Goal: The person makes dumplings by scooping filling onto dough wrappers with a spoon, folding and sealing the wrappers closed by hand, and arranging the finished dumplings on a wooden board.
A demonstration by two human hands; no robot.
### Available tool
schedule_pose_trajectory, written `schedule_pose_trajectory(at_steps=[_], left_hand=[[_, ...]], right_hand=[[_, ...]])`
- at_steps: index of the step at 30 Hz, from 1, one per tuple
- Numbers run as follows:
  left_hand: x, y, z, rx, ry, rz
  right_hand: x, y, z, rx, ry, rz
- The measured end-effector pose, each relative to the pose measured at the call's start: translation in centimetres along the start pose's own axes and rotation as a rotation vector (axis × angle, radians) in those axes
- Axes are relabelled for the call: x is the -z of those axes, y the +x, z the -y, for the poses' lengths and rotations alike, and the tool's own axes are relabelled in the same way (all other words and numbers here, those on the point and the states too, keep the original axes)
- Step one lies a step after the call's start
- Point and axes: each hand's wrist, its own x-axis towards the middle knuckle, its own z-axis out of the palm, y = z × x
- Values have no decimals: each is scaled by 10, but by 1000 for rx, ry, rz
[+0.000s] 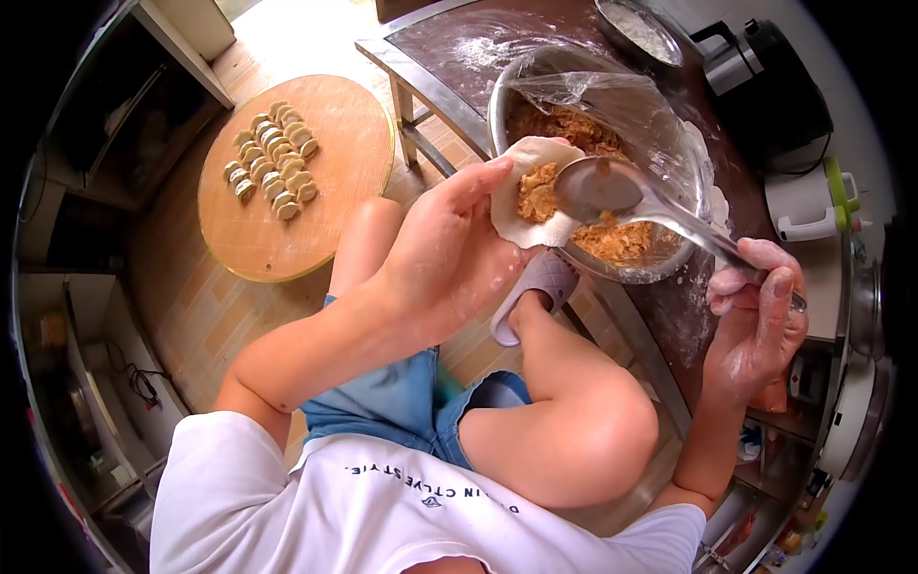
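My left hand [449, 239] holds a round dough wrapper [521, 225] by its edge, spread over the fingers. On the wrapper lies a lump of orange-brown filling [538, 193]. In my right hand [760, 320], dusted with flour, is the handle of a metal spoon [660, 206]. The spoon's bowl is over the right side of the wrapper, against or just beside the filling. Beneath and behind both is a large metal bowl [497, 105] of the same filling, partly covered by clear plastic wrap [612, 91].
A round wooden board [335, 124] at left bears rows of dumplings [273, 158]. The dark table [430, 43] has flour on it and a dish of flour [639, 29] at the back. A black appliance [770, 86] and a white-and-green jug [813, 206] stand at right.
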Motion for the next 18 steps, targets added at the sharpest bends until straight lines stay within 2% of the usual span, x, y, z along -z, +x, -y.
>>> schedule_pose_trajectory(at_steps=[1,2,5,6,7,9,10,13,14,17,18], left_hand=[[0,0,1,8,-19,-15],[1,0,2,2,-48,-15],[6,-7,-1,-49,-82,-45],[9,-12,-8,-78,-55,-73],[13,-16,-16,-104,-24,-99],[17,-23,-27,-121,-42,-151],[23,-26,-31,-117,-65,-105],[43,-25,-31,-158,-115,-185],[53,-25,-32,-113,-169,-142],[48,-25,-26,-91,-225,-186],[48,-25,-24,-93,-168,-189]], right_hand=[[-1,-2,2,-17,21,47],[-7,-4,0,-11,-104,93],[8,12,-12,106,-88,-69],[13,22,-17,154,-196,-111],[10,28,-21,116,-303,-65],[6,32,-35,57,-396,246],[-1,32,-42,146,-491,311],[-13,37,-55,376,-602,413],[-16,39,-60,394,-595,432],[-24,40,-71,416,-544,445],[-25,42,-70,401,-536,457]])
